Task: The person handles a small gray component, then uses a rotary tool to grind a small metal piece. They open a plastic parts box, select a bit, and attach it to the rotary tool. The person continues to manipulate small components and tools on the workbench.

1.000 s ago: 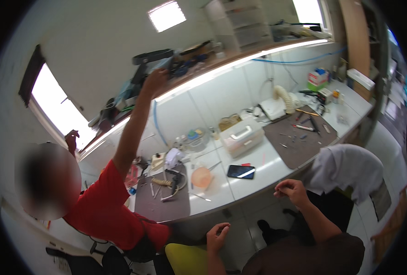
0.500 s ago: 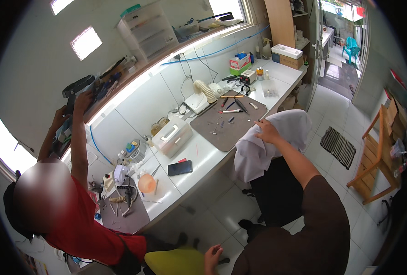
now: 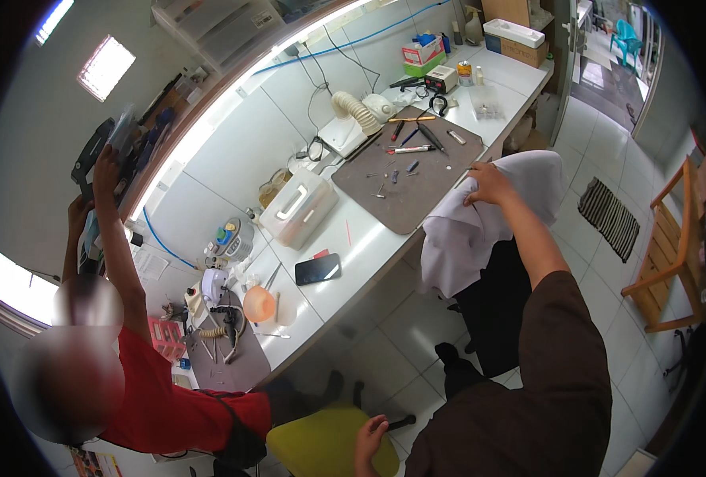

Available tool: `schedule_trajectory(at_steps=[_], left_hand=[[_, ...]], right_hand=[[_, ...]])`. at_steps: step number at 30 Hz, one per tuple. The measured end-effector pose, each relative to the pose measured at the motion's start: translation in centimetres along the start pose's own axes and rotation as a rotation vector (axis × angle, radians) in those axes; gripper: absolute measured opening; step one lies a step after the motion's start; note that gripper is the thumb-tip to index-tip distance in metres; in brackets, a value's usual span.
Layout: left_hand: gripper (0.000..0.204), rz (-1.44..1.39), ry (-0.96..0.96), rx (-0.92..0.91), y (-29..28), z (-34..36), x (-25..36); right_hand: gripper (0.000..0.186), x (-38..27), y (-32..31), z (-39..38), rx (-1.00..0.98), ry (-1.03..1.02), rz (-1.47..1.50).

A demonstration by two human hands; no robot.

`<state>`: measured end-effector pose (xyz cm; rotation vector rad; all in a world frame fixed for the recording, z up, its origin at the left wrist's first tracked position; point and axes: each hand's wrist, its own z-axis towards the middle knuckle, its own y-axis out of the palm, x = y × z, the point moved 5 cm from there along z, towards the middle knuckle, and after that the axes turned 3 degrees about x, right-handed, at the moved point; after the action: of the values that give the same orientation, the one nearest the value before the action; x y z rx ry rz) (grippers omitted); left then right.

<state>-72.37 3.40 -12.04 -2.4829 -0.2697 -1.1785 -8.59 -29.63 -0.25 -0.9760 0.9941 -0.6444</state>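
A white cloth (image 3: 468, 230) hangs over the back of a black chair (image 3: 492, 318) at the bench's front edge. My right hand (image 3: 492, 184) is closed on the cloth along its top, fingers curled over the fold. Low in the view, my left hand (image 3: 373, 437) hangs beside a yellow-green chair (image 3: 321, 445). Its fingers are loosely bent and apart, and I see nothing in them. Past the cloth, a brown mat (image 3: 396, 179) on the white bench (image 3: 353, 246) carries pens, a handpiece and small parts.
At the left, a person in a red shirt (image 3: 162, 397) reaches both arms up to the shelf. A phone (image 3: 318, 269) and a clear-sided case with a handle (image 3: 297, 207) lie on the bench. To the right are a striped floor mat (image 3: 609, 219) and a wooden chair (image 3: 667, 262).
My view has shifted and tilted. My right hand stays at the cloth's top, its fingers now curled further over it. The person in red has turned, arms still raised at the shelf.
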Motion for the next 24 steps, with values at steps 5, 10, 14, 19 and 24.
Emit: schedule_trajectory(at_steps=[5,10,14,19,24], left_hand=[[0.034,-0.037,0.004,-0.047,-0.2,5.0,1.5],[0.036,0.094,-0.036,0.005,-1.0,7.1,3.5],[0.037,0.206,-0.126,-0.01,-1.2,10.4,3.3],[0.045,0.319,-0.069,-0.106,-1.5,18.2,1.6],[0.047,0.337,-0.19,0.024,-3.6,19.4,0.5]], right_hand=[[0.082,5.9,-2.2,0.1,0.102,0.209,-0.068],[0.081,9.6,-3.5,1.3,0.175,0.32,-0.123],[0.076,14.9,-4.6,0.1,0.25,0.425,-0.183],[0.076,29.5,-6.9,-8.2,0.382,0.695,-0.444],[0.075,34.4,-7.8,-12.9,0.24,1.091,-0.477]])
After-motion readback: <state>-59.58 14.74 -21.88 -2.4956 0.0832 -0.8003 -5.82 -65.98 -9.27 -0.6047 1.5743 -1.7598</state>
